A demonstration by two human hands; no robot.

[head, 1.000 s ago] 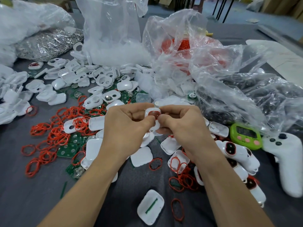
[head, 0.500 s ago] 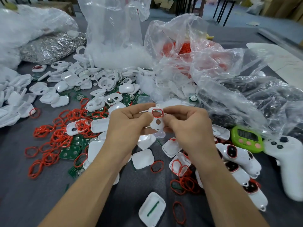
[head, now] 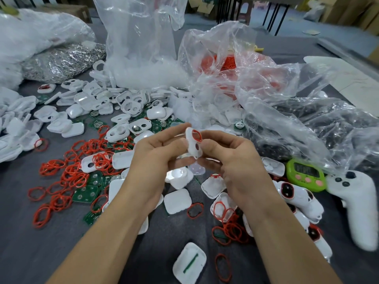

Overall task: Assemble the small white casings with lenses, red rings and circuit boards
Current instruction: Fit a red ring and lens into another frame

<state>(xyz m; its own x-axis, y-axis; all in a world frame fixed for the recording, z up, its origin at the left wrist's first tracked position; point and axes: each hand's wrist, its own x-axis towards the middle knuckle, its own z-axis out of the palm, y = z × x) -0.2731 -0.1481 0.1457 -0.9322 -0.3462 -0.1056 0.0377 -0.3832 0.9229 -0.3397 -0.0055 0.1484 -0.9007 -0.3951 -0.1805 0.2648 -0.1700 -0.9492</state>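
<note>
Head view: the grip is on one white casing (head: 192, 147), held up between both hands above the middle of the desk (head: 24, 253). The right hand (head: 235, 167) pinches it, forefinger at the top edge and thumb low down. The left hand (head: 155, 158) lies close against its other side with curled fingers, but they are blurred, so I cannot tell whether that hand grips it or only touches it.

A second ago the casing lay face-on under both thumbs, which pressed at its upper opening. Now the thumbs are off and the piece is turned nearly on edge. A red ring (head: 196, 134) lines the upper opening; the lower hole looks bare. My reading is that the ring is seated and the person is tilting the piece to check it, so the lens and board would come next.

Loose rings (head: 67, 175) and green circuit boards (head: 87, 192) are strewn toward the left edge. Finished units (head: 291, 191) lie toward the right edge, just beside a green timer (head: 305, 174) and a white controller (head: 356, 201). Plastic bags (head: 256, 78) are heaped along the far edge.
</note>
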